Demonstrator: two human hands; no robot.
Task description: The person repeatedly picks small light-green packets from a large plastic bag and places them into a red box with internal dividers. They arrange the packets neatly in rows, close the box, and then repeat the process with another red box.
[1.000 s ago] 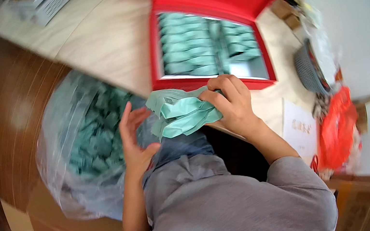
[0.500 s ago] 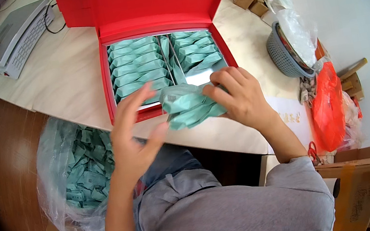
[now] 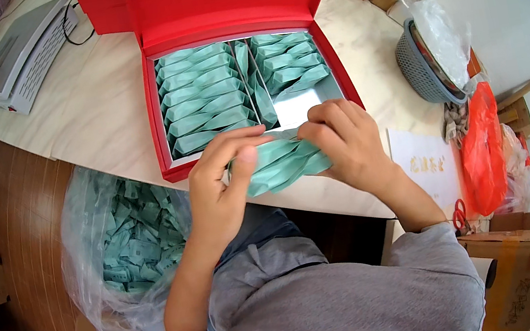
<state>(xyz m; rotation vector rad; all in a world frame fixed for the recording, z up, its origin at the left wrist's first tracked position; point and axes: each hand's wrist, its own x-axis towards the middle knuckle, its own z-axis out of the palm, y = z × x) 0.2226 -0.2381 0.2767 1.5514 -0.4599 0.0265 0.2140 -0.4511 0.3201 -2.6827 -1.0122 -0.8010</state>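
Observation:
Between my hands is a small stack of green packets (image 3: 284,164), held just off the near edge of a red box. My left hand (image 3: 224,172) grips the stack's left end, and my right hand (image 3: 343,142) pinches its right end. The red box (image 3: 156,113) stands with its lid up on the table. Inside, green packets (image 3: 203,91) fill the left compartment in a row. A narrow middle slot also holds packets. More packets (image 3: 289,56) lie in the far part of the right compartment, and its silvery bottom shows at the near part.
A clear plastic bag (image 3: 82,266) full of loose green packets is at the lower left. A grey basket (image 3: 417,66), a red plastic bag (image 3: 481,157) and red scissors (image 3: 459,216) are at the right. A grey-white machine (image 3: 29,54) sits at the far left of the table (image 3: 95,116).
My left hand has moved right and closed on the left end of the stack; half a second ago it was spread beside it. My right hand keeps its hold.

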